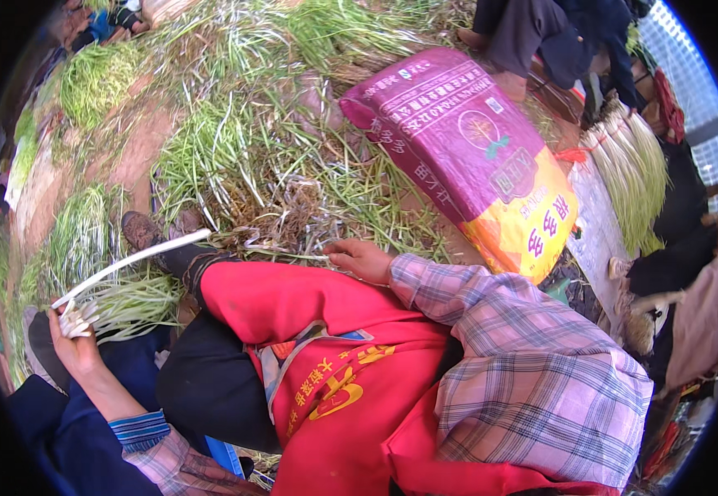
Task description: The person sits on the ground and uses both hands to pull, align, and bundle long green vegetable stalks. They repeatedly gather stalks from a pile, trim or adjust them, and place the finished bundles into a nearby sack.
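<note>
My left hand, at the left, grips a bunch of thin scallion-like stalks, their white ends gathered at the fingers and green leaves trailing right. A long white stalk slants from its fingertips across to my boot. My right hand rests palm down beside the red apron over my lap, fingers pointing left; a thin pale stem reaches its fingertips, and whether they pinch it is unclear. Just beyond lie brown roots and loose green stalks.
A purple and yellow printed sack lies on the stalks ahead. Tied bundles of white-stemmed greens rest at the right on a pale sheet. Other people's legs are at the top right; more people sit at the top left.
</note>
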`<action>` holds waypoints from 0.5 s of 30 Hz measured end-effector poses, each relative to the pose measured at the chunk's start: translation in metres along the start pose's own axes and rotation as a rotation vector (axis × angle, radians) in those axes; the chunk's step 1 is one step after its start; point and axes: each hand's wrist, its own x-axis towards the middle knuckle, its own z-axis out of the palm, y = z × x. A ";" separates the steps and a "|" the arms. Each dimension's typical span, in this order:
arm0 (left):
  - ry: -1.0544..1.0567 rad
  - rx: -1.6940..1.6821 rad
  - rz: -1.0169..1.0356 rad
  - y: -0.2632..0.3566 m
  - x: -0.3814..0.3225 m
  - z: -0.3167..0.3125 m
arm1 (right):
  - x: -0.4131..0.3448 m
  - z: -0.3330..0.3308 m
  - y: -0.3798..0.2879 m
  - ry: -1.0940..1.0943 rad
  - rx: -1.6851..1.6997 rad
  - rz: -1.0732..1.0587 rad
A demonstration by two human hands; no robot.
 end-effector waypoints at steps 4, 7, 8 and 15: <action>-0.158 0.066 0.028 0.035 -0.011 0.018 | -0.005 0.001 -0.012 0.036 0.274 -0.097; -0.282 0.016 -0.011 0.055 -0.014 0.038 | -0.007 -0.006 -0.029 0.051 0.506 -0.144; -0.278 0.069 0.017 0.060 -0.015 0.045 | -0.010 -0.010 -0.035 0.072 0.475 -0.173; -0.128 0.212 0.116 0.054 -0.024 0.066 | -0.095 -0.068 -0.088 0.390 -0.338 -0.190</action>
